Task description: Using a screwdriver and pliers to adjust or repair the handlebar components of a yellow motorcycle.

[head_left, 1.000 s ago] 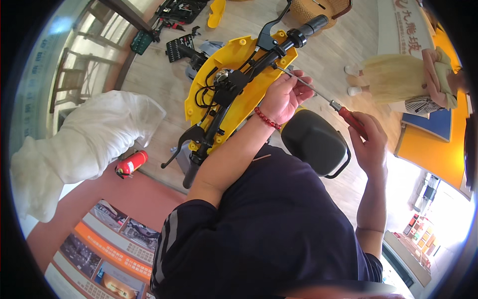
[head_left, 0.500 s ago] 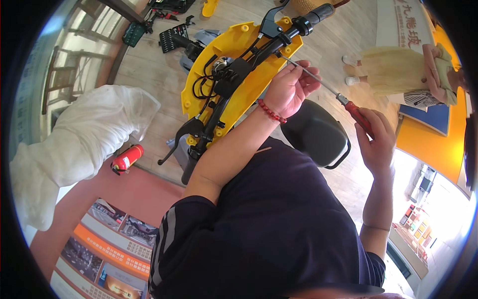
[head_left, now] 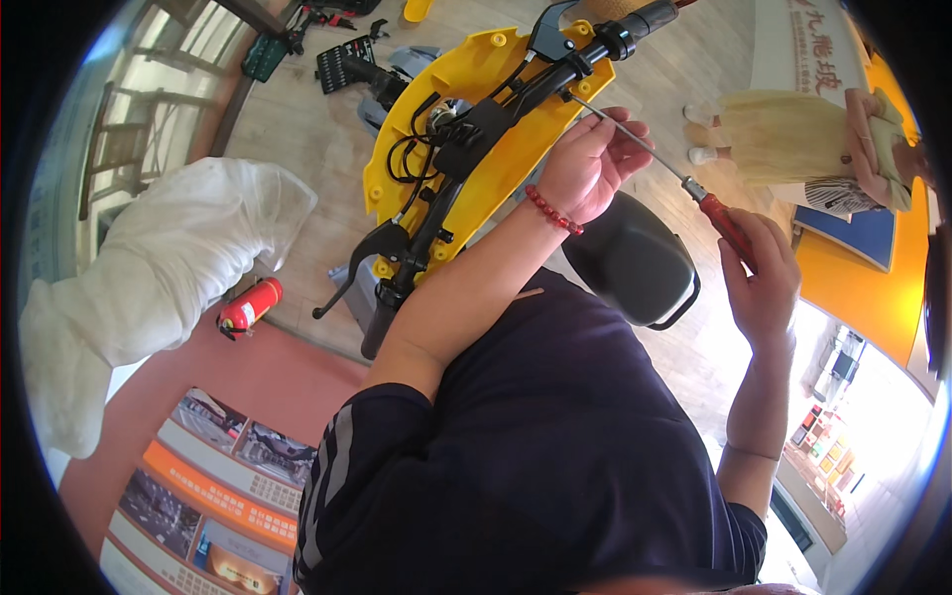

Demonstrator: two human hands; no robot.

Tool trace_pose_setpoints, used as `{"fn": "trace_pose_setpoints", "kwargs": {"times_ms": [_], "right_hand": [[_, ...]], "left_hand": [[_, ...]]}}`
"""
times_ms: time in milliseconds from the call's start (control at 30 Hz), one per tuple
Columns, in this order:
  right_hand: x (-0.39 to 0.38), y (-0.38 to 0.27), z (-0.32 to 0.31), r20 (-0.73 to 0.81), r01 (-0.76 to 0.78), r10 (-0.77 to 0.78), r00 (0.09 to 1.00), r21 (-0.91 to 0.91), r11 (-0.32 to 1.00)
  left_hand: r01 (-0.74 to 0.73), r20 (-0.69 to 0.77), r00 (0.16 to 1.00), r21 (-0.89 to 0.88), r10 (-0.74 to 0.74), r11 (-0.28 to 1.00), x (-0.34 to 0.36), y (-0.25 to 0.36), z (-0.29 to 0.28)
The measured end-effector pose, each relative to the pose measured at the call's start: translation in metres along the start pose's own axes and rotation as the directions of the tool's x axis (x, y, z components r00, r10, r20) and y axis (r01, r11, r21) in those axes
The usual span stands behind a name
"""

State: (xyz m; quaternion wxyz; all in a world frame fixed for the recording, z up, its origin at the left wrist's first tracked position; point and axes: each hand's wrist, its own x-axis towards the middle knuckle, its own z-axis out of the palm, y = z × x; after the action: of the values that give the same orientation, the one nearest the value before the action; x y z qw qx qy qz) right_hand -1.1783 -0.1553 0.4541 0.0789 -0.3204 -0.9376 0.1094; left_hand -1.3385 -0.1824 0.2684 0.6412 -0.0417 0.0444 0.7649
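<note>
At my nine o'clock lies a white sheet bundle (head_left: 149, 288), a red fire extinguisher (head_left: 249, 306) just beside it; socket set (head_left: 342, 61) at eleven

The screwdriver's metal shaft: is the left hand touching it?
Touching. The head view shows the left hand with its fingertips pinched around the screwdriver's metal shaft, no gap visible.

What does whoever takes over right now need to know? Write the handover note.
Left hand: fingers pinch the shaft of the screwdriver.
Right hand: grips its red handle.
The tip sits at the black handlebar, above the yellow panel with its wiring exposed.
Done: tool set in place.
Left: whether the fastener is tight cannot be seen.
</note>
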Motion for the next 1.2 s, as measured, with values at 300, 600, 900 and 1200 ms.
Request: {"fn": "trace_pose_setpoints", "kwargs": {"times_ms": [300,600,900,1200], "right_hand": [[0.0,0.006,0.002,-0.031,0.03,-0.031,0.999,-0.024,0.999],[0.029,-0.02,-0.02,-0.06,0.306,-0.327,0.943,-0.228,0.924],[0.045,-0.031,-0.026,0.077,-0.197,0.185,0.98,0.2,0.96],[0.049,-0.038,-0.05,0.089,0.223,-0.213,0.973,-0.132,0.966]], "left_hand": [[0.011,-0.011,1.0,0.004,-0.011,1.0,-0.001,0.0,0.002],[0.021,0.036,0.999,-0.139,-0.016,0.99,0.001,0.001,0.001],[0.038,0.064,0.998,-0.231,-0.023,0.972,0.001,-0.001,0.003],[-0.017,0.021,1.0,-0.209,0.022,0.978,0.0,0.0,0.012]]}}
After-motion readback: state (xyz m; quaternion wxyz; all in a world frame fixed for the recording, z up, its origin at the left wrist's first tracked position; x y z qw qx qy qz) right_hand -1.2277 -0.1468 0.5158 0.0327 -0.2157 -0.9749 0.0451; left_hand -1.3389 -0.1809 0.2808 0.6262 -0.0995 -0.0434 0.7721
